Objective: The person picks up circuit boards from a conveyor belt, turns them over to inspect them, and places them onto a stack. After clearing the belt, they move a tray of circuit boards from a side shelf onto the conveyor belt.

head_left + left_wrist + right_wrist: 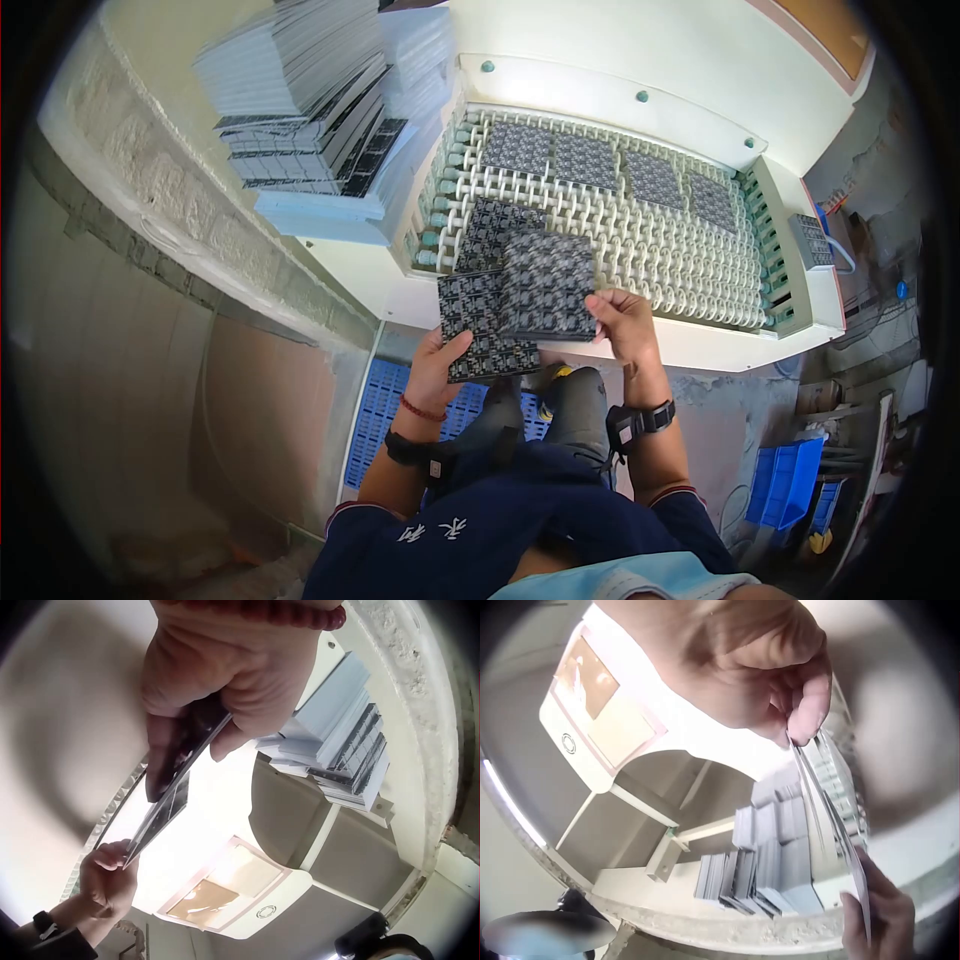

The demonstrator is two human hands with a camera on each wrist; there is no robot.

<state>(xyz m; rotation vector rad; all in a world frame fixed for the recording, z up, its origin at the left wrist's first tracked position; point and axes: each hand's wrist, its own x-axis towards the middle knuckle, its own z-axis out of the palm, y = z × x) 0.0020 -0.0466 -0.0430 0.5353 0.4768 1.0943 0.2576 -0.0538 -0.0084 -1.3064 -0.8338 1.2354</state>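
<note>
In the head view my left hand (434, 370) grips a dark circuit board panel (470, 318) at its left edge, thumb on top. My right hand (626, 322) pinches another circuit board panel (548, 285) by its lower right corner, and this one overlaps the left-hand panel. Behind them a third panel (490, 225) lies at the near left of the white roller conveyor (650, 260), partly hidden. From the left wrist, the held panel (169, 799) shows nearly edge-on under my fingers. The right wrist view has thin panel edges (832, 817) running between both hands.
Several panels (585, 162) lie in a row across the far rollers. Stacks of boards with pale sheets (300, 120) stand on the machine's left side, atop a light blue block (320, 212). A blue bin (785, 485) sits at the lower right; blue slatted plastic (375, 425) covers the floor.
</note>
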